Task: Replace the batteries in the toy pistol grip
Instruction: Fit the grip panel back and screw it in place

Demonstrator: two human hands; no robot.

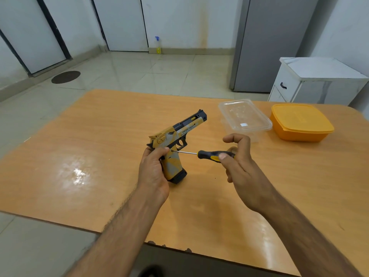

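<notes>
Centrally, above a wooden table [79,136], the left hand [152,172] grips the toy pistol [175,140] by its grip, fingers curled round the back of the handle and the thumb laid along its upper side; the pistol is held clear of the tabletop, muzzle pointing far and to the right, its yellow-and-grey body facing up toward the camera and a dark base plate at the near end of the grip; lettering runs along the slide. To the right, the right hand [239,162] pinches a screwdriver [209,155] with a black-and-yellow handle, thumb on the near side and curled fingers over the far side; the thin metal shaft runs leftward, nearly level, and its tip meets the upper part of the grip just beside the left thumb; whether the tip sits in a screw head is too small to tell. Farther right on the table stands a clear plastic container [244,117] with its lid on; just beside it, toward the right edge, an orange lidded container [301,122]. Beyond the table lie a tiled floor, a white cabinet [311,80] at far right, and a spray bottle [158,46] against the far wall.
</notes>
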